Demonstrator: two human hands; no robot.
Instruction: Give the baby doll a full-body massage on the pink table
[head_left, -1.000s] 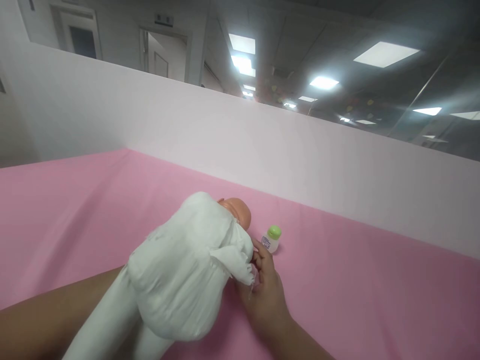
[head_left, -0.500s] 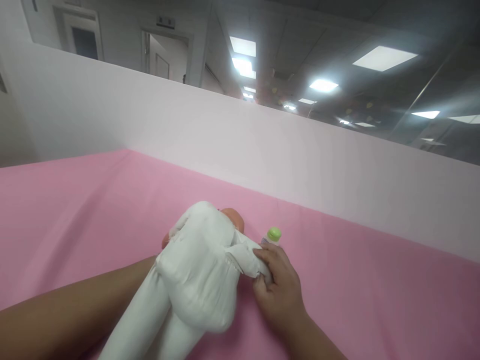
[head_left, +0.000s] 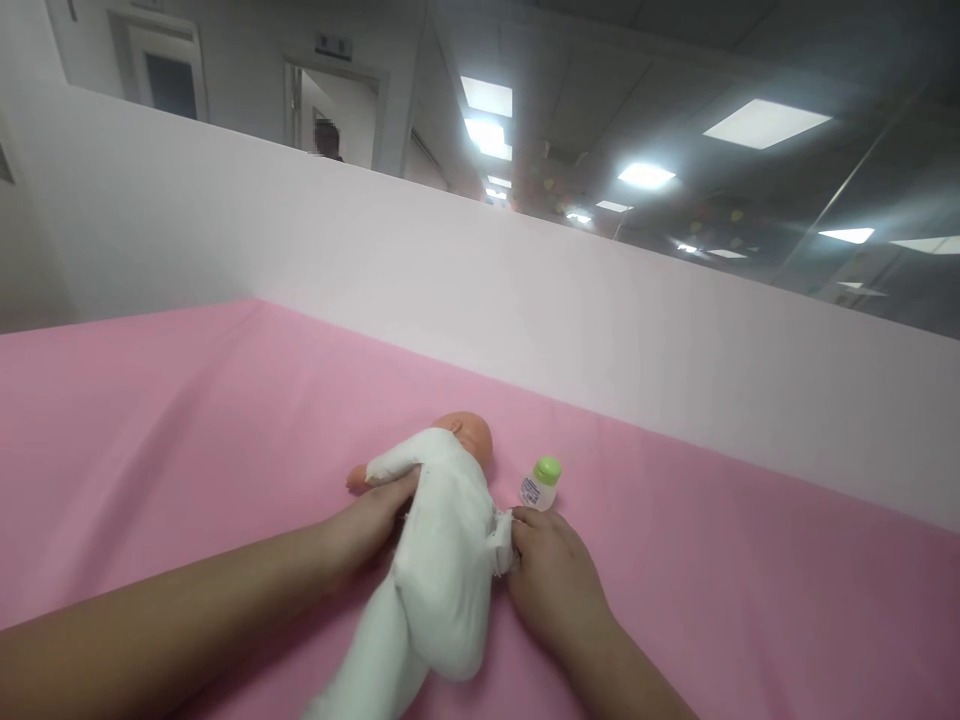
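A baby doll (head_left: 450,560) in white clothing lies tilted on its side, with its bare head (head_left: 474,438) at the far end. One sleeved doll arm reaches left and shows a small bare hand (head_left: 357,478). My left hand (head_left: 375,515) grips the doll's torso below that arm; most of its fingers are hidden behind the body. On the other side, my right hand (head_left: 555,570) has its fingers closed on the bunched white sleeve (head_left: 501,545). Just beyond those knuckles stands a small clear bottle (head_left: 538,488) with a green cap and a printed label.
A pink sheet (head_left: 712,560) with soft folds covers the surface under the doll. A white partition (head_left: 525,290) rises behind it. Past the partition are doorways, one with a person (head_left: 327,138) partly visible, and lit ceiling panels (head_left: 765,122).
The doll has turned onto its side and shifted a little right, showing more of its head and left-reaching arm. My left hand has come into view. The sleeve is bunched at my right hand.
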